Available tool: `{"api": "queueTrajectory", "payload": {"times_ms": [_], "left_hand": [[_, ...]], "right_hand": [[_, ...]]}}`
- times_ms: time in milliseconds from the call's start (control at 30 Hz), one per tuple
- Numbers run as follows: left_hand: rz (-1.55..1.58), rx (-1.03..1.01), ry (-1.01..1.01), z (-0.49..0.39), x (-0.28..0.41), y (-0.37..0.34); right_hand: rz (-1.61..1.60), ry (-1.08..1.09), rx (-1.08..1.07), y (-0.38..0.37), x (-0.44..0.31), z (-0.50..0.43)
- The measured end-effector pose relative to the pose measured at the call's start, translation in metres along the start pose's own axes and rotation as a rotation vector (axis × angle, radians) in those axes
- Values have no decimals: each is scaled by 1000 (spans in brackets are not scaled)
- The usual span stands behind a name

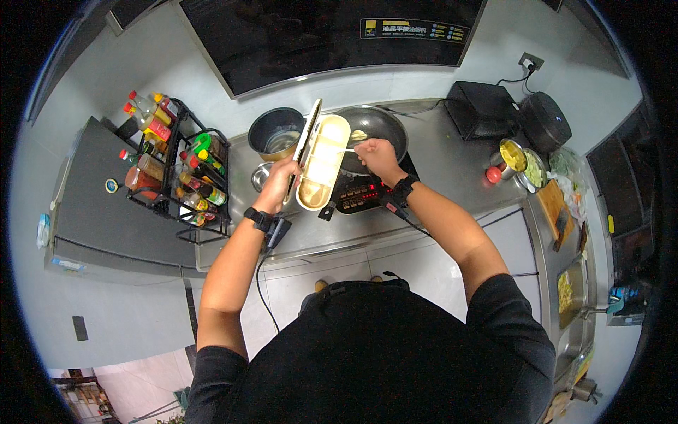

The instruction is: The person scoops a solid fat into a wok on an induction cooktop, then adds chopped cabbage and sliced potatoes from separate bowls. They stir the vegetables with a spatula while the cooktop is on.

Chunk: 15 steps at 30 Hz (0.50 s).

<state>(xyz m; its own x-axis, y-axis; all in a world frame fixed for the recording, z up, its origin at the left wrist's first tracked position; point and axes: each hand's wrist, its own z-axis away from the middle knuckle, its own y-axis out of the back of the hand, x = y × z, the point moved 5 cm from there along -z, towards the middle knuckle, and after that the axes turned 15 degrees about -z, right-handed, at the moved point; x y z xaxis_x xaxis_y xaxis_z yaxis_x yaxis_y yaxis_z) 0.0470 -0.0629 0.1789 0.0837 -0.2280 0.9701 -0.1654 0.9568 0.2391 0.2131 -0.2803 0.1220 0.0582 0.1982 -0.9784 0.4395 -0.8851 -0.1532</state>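
My left hand (pixel 278 183) grips a long cream seasoning box (pixel 320 164) by its left side, with the lid (pixel 308 130) standing up on its hinge. White contents show brightly in the middle compartments. My right hand (pixel 378 158) pinches a small white spoon (pixel 347 150), whose other end reaches over the box's right edge; its tip is hard to make out against the white. Behind both hands sits a dark wok (pixel 391 124) on an induction cooker (pixel 360 197) with lit red digits. Pale yellowish pieces (pixel 358 135) lie inside the wok.
Left of the wok are a dark-lined pot (pixel 274 124) and a small metal bowl (pixel 260 177). A black rack (pixel 175 159) of bottles stands farther left. On the right are a metal cup (pixel 511 156) of yellow pieces, a tomato (pixel 493 175) and a cutting board (pixel 553 209).
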Motion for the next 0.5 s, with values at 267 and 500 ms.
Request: {"api": "queueTrajectory", "payload": {"times_ms": [267, 500], "left_hand": [[-9, 8, 39, -3, -3, 5], [21, 61, 49, -6, -13, 13]], "right_hand": [[-178, -212, 59, 17, 11, -8], [204, 174, 218, 57, -33, -18]]}}
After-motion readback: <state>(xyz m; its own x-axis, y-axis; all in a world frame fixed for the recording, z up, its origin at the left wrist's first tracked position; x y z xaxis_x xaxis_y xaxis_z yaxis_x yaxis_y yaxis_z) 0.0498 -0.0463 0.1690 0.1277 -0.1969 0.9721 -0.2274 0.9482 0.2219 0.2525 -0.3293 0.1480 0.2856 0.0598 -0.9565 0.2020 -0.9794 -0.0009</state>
